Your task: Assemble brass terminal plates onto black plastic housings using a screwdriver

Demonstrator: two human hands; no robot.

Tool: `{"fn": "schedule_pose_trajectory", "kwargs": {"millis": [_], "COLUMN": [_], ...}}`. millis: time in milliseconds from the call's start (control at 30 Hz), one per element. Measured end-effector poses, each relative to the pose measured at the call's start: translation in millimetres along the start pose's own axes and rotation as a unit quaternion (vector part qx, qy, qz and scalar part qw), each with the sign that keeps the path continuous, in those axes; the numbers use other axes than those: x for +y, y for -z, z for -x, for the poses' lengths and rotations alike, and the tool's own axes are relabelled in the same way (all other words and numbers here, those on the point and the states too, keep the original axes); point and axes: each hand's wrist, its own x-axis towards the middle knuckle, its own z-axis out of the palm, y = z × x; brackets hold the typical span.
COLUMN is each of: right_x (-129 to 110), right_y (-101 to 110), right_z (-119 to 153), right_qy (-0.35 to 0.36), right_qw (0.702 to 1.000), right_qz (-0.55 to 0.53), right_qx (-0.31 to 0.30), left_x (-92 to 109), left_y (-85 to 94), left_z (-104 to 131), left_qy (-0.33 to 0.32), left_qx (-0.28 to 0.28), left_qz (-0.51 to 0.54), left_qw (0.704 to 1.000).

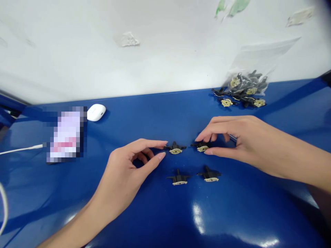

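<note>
My left hand [134, 160] has its thumb and forefinger apart at the left arm of a small black plastic part with a round brass-coloured disc [176, 151]. Its forefinger tip is at that arm; whether it presses on it is unclear. My right hand [232, 137] pinches a second part of the same kind [203, 148] between thumb and fingers, at the table surface. Two more such parts, a left one [179, 178] and a right one [210, 174], stand in a row nearer to me, disc side facing me.
On the blue table [144, 117], a clear plastic bag [254, 81] with several similar parts leans on the white wall [165, 62]. Loose parts [227, 102] lie before it. To the left are a phone [67, 134], a white earbud case [96, 112] and a white cable [23, 148].
</note>
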Motion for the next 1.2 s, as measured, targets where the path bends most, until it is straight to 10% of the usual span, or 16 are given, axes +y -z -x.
{"fn": "schedule_pose_trajectory", "kwargs": {"millis": [667, 1200], "right_x": [9.3, 8.9], "right_y": [-2.7, -3.3], "right_z": [-1.0, -1.0], "right_qy": [0.004, 0.016], "right_qw": [1.0, 1.0], "right_qz": [-0.015, -0.009], "right_qx": [-0.01, -0.017], "left_x": [0.1, 1.4], "left_y": [-14.5, -20.0], "left_z": [-4.7, -7.5], "left_qy": [-0.189, -0.184], "left_qx": [0.028, 0.056], "left_qz": [-0.074, -0.078], "left_qw": [0.979, 0.978]}}
